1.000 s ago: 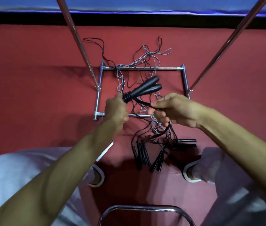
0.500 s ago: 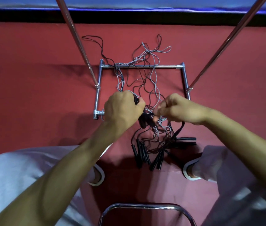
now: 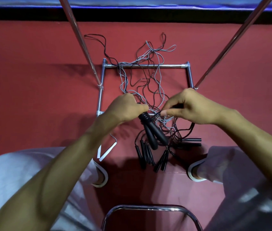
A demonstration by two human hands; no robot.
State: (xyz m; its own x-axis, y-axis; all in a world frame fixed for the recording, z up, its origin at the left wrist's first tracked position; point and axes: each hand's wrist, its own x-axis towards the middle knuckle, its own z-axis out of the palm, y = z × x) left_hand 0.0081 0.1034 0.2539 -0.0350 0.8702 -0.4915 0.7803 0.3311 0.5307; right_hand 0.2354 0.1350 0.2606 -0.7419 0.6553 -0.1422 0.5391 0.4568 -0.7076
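My left hand (image 3: 126, 108) grips the top end of a pair of black skipping-rope handles (image 3: 153, 132), which point down towards me. Black cord is wound round their top. My right hand (image 3: 190, 107) pinches that black cord just right of the handles. Below both hands a tangle of black and grey ropes (image 3: 148, 79) lies on the red floor, trailing over a chrome frame (image 3: 146, 65). Several more black handles (image 3: 150, 155) lie on the floor under the held pair.
Two slanted chrome poles (image 3: 81, 45) (image 3: 228, 42) rise from the frame's sides. A white rope handle pair (image 3: 106, 151) lies by my left knee. A curved chrome bar (image 3: 148, 207) sits at the bottom. My knees and shoes flank the pile.
The held handles have swung from pointing up and right to pointing down towards me. My left hand turned over with them, and my right hand has moved the cord across to their top end.
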